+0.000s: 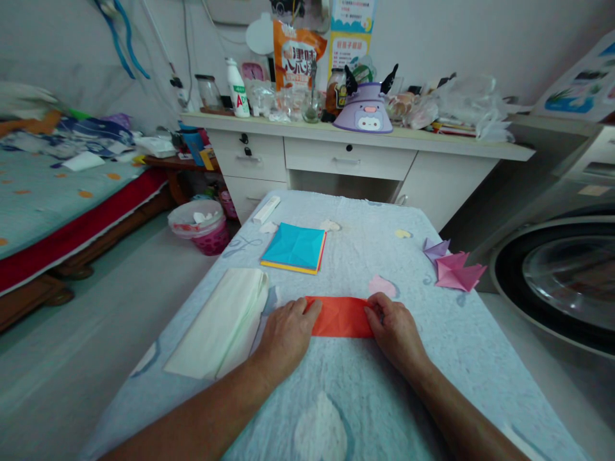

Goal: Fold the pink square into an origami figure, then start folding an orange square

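Note:
An orange-red sheet of paper [340, 317], folded into a flat rectangle with crease lines, lies on the cloth-covered table between my hands. My left hand [292, 325] grips its left end, thumb and fingers closed on the edge. At the opposite end, my right hand [391, 323] pinches the upper right corner. Beyond the left hand sits a stack of creased square paper [295, 246], blue on top with yellow and red edges below. Folded origami pieces, one pink [459, 271] and one purple [435, 248], rest at the table's right edge.
A folded white cloth or paper bundle [221, 323] lies left of my left forearm. A white stick-like object [266, 209] is at the table's far left corner. Beyond stand a cluttered cabinet [350, 153], a pink bin [206, 230], a bed at left and a washing machine [567, 269] at right.

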Demonstrator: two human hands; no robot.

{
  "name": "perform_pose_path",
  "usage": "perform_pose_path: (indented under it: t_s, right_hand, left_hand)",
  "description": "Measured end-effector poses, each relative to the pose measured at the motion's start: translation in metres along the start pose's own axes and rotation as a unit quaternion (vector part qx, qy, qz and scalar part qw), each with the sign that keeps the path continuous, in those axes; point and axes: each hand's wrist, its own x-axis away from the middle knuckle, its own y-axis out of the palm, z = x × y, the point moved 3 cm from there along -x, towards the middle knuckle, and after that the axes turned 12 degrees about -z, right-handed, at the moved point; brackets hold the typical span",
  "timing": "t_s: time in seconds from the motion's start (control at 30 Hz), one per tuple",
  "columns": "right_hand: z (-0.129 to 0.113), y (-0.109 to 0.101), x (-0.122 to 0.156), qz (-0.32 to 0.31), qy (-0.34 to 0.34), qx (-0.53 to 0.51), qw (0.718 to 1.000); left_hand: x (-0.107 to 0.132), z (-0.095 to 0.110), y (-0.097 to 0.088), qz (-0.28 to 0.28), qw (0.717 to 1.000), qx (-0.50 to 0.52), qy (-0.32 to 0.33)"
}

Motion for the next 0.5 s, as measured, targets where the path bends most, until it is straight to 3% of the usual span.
perform_pose_path:
  t_s: [0.17,0.33,0.5]
  right_hand:
    - [0.001,0.000,0.002,0.003,0.000,0.023,1.000]
    - [0.003,0.000,0.002,0.005,-0.007,-0.005,1.000]
    - [0.006,0.003,0.001,0.004,0.040,-0.086,0.995]
  left_hand:
    - [0.000,-0.004,-0.002,0.043,0.991,0.126,0.015]
    - [-0.004,-0.011,-0.004,0.097,0.952,0.289,0.035]
    - [-0.008,-0.016,-0.003,0.097,0.939,0.330,0.023]
